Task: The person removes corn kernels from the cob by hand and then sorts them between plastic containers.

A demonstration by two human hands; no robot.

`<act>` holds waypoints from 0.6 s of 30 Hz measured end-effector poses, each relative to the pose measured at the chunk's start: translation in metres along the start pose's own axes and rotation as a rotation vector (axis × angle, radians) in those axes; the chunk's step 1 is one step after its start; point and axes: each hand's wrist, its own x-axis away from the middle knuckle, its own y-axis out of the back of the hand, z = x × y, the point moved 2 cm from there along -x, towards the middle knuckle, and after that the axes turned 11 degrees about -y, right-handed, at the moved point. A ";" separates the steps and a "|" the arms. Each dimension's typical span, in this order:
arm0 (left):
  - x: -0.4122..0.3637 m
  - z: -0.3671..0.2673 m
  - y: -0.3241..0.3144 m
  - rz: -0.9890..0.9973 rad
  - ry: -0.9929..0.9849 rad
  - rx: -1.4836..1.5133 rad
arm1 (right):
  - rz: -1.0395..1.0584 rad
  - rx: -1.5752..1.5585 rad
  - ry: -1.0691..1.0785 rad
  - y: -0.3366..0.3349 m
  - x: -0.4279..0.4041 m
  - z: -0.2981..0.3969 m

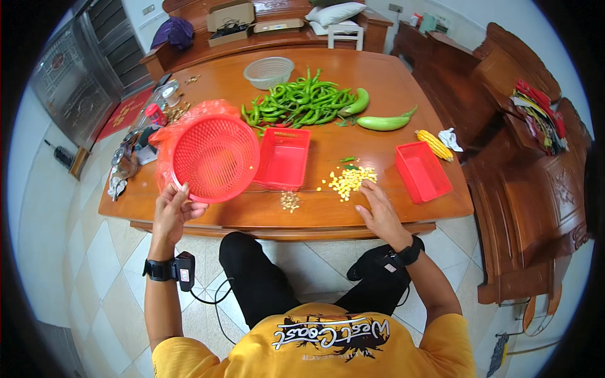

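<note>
My left hand (176,208) grips the near rim of a round red plastic colander (215,158), which is tilted so that its inside faces me. One yellow speck clings to its right inner wall. My right hand (380,210) reaches over the near right side of a loose heap of yellow corn kernels (349,182), fingers spread and seemingly holding nothing. Between the hands stands a rectangular red plastic basket (285,158), with a small pile of pale seeds (289,201) in front of it. Another red basket (423,172) is to the right, beside an ear of corn (434,145).
Green chili peppers (302,101) lie heaped mid-table with two light-green eggplants (385,123) at their right. Behind is a translucent basket (268,73). A red plastic bag (165,160) sits behind the colander. A steel pot (124,163) and jars line the left edge.
</note>
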 end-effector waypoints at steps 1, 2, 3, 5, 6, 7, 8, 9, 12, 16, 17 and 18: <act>0.003 0.005 0.007 -0.020 0.033 0.034 | -0.005 0.023 -0.010 0.000 -0.001 -0.001; 0.006 0.008 0.011 -0.035 0.041 0.070 | 0.004 0.018 -0.030 0.001 -0.003 0.001; 0.007 0.008 0.009 -0.057 0.057 0.055 | 0.011 0.017 -0.021 0.001 -0.003 0.000; 0.008 0.008 0.003 -0.050 0.038 0.064 | -0.004 0.033 -0.013 0.000 -0.003 0.000; 0.007 0.007 -0.005 -0.051 0.036 0.068 | -0.010 0.032 -0.026 0.000 -0.003 0.000; 0.006 0.001 -0.016 -0.009 -0.012 0.033 | -0.012 0.039 -0.025 -0.001 -0.002 0.000; 0.004 -0.005 -0.029 0.035 -0.060 -0.001 | -0.018 0.033 -0.018 -0.002 -0.002 0.000; 0.002 -0.012 -0.044 0.077 -0.108 -0.034 | -0.028 0.024 -0.013 -0.002 -0.002 0.000; -0.004 -0.015 -0.080 0.243 -0.261 -0.163 | -0.112 0.018 0.023 0.000 -0.004 0.015; -0.004 -0.018 -0.141 0.390 -0.636 -0.650 | -0.229 -0.131 0.120 0.011 -0.010 0.043; -0.004 -0.017 -0.156 0.409 -0.748 -0.653 | -0.241 -0.134 0.147 0.014 -0.012 0.045; -0.002 -0.018 -0.169 0.453 -0.806 -0.660 | -0.255 -0.128 0.135 0.016 -0.014 0.045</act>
